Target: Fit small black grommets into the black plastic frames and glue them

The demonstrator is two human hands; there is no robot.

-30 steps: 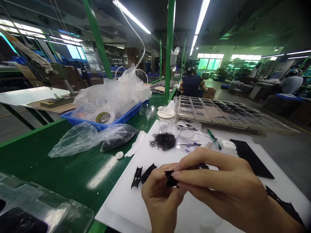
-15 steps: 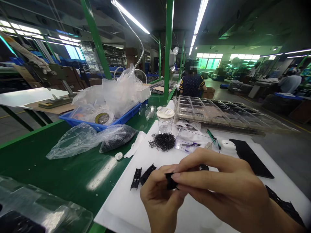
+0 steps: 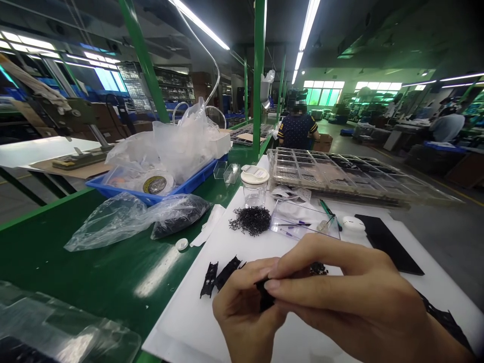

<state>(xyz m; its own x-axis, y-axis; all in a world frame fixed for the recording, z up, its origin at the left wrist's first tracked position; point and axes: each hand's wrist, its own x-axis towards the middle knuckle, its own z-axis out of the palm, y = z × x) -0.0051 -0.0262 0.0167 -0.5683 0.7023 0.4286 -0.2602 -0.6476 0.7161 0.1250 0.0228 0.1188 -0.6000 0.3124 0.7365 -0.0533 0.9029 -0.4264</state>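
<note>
Close in front of me, my left hand (image 3: 247, 307) is closed around a small black plastic part (image 3: 264, 297), most of it hidden by fingers. The fingertips of my right hand (image 3: 340, 287) pinch the same part from the right, so both hands meet on it. Just left of my left hand, similar black plastic parts (image 3: 209, 280) lie on the white sheet (image 3: 189, 322). Beyond the hands is a heap of tiny black pieces (image 3: 251, 220). A smaller pile of black bits (image 3: 318, 268) shows partly behind my right hand.
Behind the heap stands a lidded clear cup (image 3: 255, 186). Stacked compartment trays (image 3: 340, 176) are at the back right, near a black slab (image 3: 389, 244). On the green bench, a blue tray (image 3: 102, 186) holds plastic bags. A person (image 3: 298, 130) sits farther off.
The black part has tilted between my fingers and shows less. My left hand has shifted slightly left, and the whole view has drifted a little.
</note>
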